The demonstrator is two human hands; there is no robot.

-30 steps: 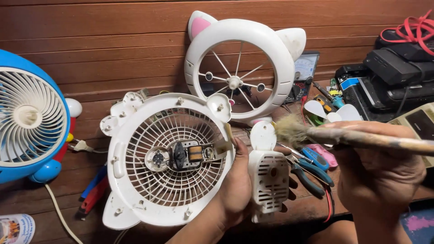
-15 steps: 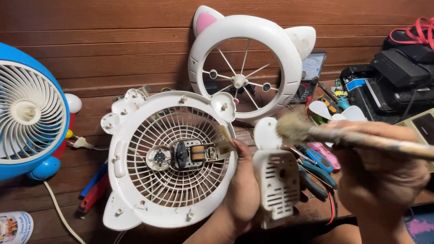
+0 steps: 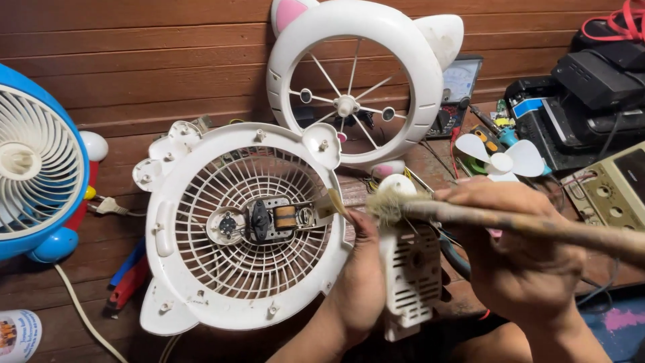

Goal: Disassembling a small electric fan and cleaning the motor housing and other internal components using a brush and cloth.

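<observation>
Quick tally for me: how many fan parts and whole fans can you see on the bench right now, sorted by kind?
Whole fans, blue: 1
White rear grilles with motor: 1
White front rings with ears: 1
White fan blades: 1
White vented motor covers: 1
Total: 5
The left hand steadies the grille; the right hand holds a brush.

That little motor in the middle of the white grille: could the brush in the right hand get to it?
Probably yes: the motor lies uncovered, and the brush sits beside the grille.

Even bright light; soft shadows.
</observation>
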